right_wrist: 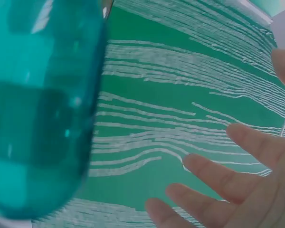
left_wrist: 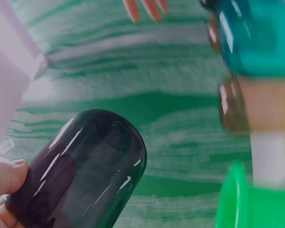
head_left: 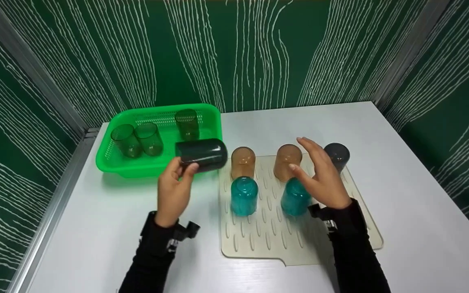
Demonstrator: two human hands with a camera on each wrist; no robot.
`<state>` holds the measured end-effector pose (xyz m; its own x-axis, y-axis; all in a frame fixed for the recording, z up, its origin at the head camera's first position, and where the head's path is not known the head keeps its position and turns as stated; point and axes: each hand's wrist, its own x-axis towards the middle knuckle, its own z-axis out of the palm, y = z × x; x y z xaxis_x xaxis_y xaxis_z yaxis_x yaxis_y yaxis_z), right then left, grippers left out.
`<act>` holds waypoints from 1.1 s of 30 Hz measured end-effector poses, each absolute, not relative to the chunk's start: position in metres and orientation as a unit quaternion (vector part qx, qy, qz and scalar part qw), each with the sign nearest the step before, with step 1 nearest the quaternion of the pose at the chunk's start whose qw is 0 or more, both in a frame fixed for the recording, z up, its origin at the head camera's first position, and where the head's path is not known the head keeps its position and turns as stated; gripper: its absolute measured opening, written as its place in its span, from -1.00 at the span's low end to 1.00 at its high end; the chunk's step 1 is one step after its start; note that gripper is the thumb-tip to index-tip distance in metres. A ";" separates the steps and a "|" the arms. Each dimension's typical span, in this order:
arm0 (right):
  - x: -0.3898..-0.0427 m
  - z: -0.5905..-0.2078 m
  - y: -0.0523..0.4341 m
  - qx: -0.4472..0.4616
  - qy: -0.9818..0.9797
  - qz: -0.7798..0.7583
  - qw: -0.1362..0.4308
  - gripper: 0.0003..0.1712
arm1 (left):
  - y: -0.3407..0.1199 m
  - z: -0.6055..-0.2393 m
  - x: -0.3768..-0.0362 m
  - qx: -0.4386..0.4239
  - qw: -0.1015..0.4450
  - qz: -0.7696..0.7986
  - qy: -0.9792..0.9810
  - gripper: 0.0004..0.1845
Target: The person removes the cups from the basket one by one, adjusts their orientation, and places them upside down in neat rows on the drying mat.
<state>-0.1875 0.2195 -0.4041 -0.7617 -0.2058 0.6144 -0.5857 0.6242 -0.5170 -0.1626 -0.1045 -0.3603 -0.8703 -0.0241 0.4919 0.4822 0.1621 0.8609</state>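
A dark grey glass [head_left: 202,154] lies sideways in the grip of my left hand [head_left: 173,193], thumb on its near side, its rounded base pointing right. It overlaps the front right part of the green basket [head_left: 114,167] in the head view. In the left wrist view the same dark glass [left_wrist: 85,166] is pinched at its lower left end. My right hand [head_left: 326,179], fingers spread, holds nothing over the right side of the beige drying mat [head_left: 259,246]. Near it are a teal glass [head_left: 295,199], an amber glass [head_left: 287,160] and a dark grey glass [head_left: 337,154], all upside down.
Another amber glass [head_left: 243,160] and a teal glass [head_left: 244,197] stand inverted on the mat's left side. Three brownish glasses stand in the basket, one of them a tumbler [head_left: 187,124] at its back right. Green walls with white lines [head_left: 255,53] enclose the white table [head_left: 417,211].
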 end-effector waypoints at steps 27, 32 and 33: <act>-0.152 -0.375 0.166 0.380 -0.753 0.519 0.141 -0.24 | -0.050 -0.370 -0.133 -0.238 0.093 -0.693 -0.674 -0.80; -0.147 -0.373 0.158 0.399 -0.730 0.539 0.128 -0.21 | -0.045 -0.374 -0.130 -0.260 0.076 -0.685 -0.677 -0.82; -0.146 -0.372 0.156 0.401 -0.725 0.545 0.125 -0.21 | -0.044 -0.376 -0.129 -0.262 0.070 -0.688 -0.674 -0.82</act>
